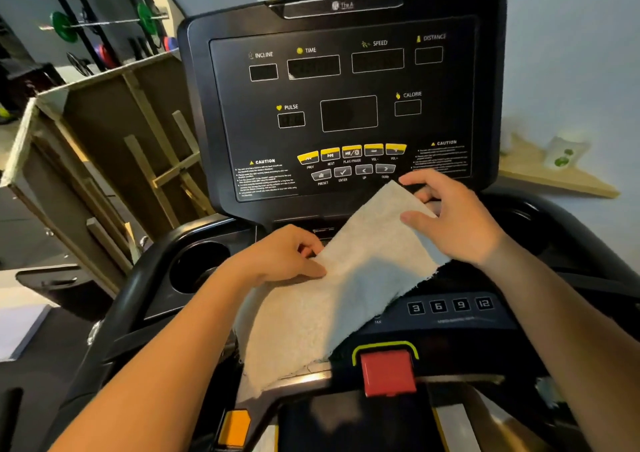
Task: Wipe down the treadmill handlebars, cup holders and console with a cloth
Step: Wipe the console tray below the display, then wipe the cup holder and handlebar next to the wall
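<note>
Holding the cloth [346, 278] in both hands above the lower deck of the treadmill, not yet pressed flat on any surface. Pinching its left edge about halfway along with the left grip [287, 257], fingers curled onto the fabric; clamping the upper right edge with the right grip [453, 219], thumb on the face of the fabric and fingers at its top corner. Stretched on a slant, with the long axis from the top corner, near the bottom border of the console [346, 105], down to the ragged lower end by the front rail, beside the red safety key [388, 372]. Facing the console straight ahead and above both grips, with the right grip nearer, close under the arrow buttons [374, 169]; probably best to begin there, lifting the cloth forward and up. Just left of the left grip, the left cup holder [201, 268]; just beyond the right grip, the right cup holder [519, 216], a dark recess only partly seen. Under the left forearm, the left handlebar [114, 313]. Near the cloth's lower right edge, the speed keys [450, 304] marked 3, 6, 9 and 12, so better to wipe lightly there and over the yellow media buttons [351, 151]. No obstacle visible between cloth and console. Beside the machine, a wooden frame [114, 132] at left and a wooden shelf [554, 177] at right.
</note>
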Tool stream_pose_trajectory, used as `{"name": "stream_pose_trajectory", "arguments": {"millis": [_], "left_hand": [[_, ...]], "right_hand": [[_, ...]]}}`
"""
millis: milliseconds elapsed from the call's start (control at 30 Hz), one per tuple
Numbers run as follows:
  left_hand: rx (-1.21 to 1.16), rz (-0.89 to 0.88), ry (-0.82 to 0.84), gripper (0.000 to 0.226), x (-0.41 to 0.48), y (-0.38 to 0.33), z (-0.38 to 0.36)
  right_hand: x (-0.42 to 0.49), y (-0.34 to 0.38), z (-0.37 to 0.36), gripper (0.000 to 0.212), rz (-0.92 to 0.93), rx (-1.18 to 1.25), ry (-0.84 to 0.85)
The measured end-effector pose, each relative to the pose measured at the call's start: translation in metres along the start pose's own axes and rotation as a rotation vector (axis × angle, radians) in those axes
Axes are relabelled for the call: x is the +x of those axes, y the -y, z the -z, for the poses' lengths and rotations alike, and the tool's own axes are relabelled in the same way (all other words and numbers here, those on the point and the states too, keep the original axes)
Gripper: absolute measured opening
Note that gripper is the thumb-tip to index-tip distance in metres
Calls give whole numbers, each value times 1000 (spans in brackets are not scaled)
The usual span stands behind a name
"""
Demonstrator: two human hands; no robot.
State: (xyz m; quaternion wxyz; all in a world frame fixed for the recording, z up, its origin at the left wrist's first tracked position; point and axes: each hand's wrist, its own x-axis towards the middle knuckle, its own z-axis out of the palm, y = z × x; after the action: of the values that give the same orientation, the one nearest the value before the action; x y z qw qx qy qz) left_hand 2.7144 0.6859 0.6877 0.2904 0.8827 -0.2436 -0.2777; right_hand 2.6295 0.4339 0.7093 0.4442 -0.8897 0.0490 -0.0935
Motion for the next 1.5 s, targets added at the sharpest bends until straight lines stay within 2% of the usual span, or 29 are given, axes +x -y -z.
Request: {"name": "stream_pose_trajectory", "arguments": {"millis": [100, 167, 200, 267, 333, 400, 467, 533, 633, 767, 833, 933, 1033, 1133, 1200, 1267, 1333, 1400, 1500], "left_hand": [[-181, -4, 37, 13, -6, -5, 9], [-339, -13, 80, 20, -11, -7, 17], [-419, -19, 95, 21, -12, -7, 21], [-550, -38, 84, 16, -14, -11, 24], [-624, -69, 59, 27, -14, -13, 23], [-660, -108, 37, 37, -18, -17, 22], [-664, -160, -15, 34, -24, -21, 24], [-620, -186, -71, 31, -31, -25, 27], [-431, -226, -135, 35, -40, -30, 30], [-128, -283, -234, 52, -46, -39, 31], [-34, -369, -328, 43, -45, -45, 31], [-23, -483, -470, 22, -37, -54, 34], [-224, -558, -411, 6, -21, -69, 25], [-530, -534, -343, 10, -3, -89, -3], [-490, -499, -392, 12, 10, -97, -23], [-445, -522, -389, 22, 18, -98, -39], [-429, -606, -333, 25, 26, -95, -52], [-404, -665, -287, 23, 34, -91, -64], [-428, -634, -159, 26, 42, -93, -83]], "right_hand": [[2, -6, 1, 52, -44, -34, -46], [2, -6, 1, 51, -35, -198, -154], [-1, -3, -1, 47, 3, -283, -227], [-10, 12, -9, 28, 133, -297, -353], [-23, 29, -23, 16, 167, -228, -282], [-37, 39, -41, 29, 18, -170, -25], [-47, 39, -58, 51, -46, -185, 123], [-53, 37, -68, 60, -14, -201, 145], [-48, 34, -64, 35, -1, -162, 101], [-40, 44, -37, 27, 79, -100, 127], [-41, 52, -21, 25, 156, 24, 34], [-47, 55, -2, 16, 210, 203, -158], [-52, 48, 7, 8, 157, 317, -308], [-56, 37, 8, 10, 40, 250, -486], [-59, 27, 9, 13, -27, 147, -558], [-64, 13, 14, 15, -128, 107, -559], [-75, 1, 20, 15, -225, 78, -538], [-85, -10, 25, 10, -234, -72, -502], [-95, -27, 30, 14, -307, -241, -467]]}}
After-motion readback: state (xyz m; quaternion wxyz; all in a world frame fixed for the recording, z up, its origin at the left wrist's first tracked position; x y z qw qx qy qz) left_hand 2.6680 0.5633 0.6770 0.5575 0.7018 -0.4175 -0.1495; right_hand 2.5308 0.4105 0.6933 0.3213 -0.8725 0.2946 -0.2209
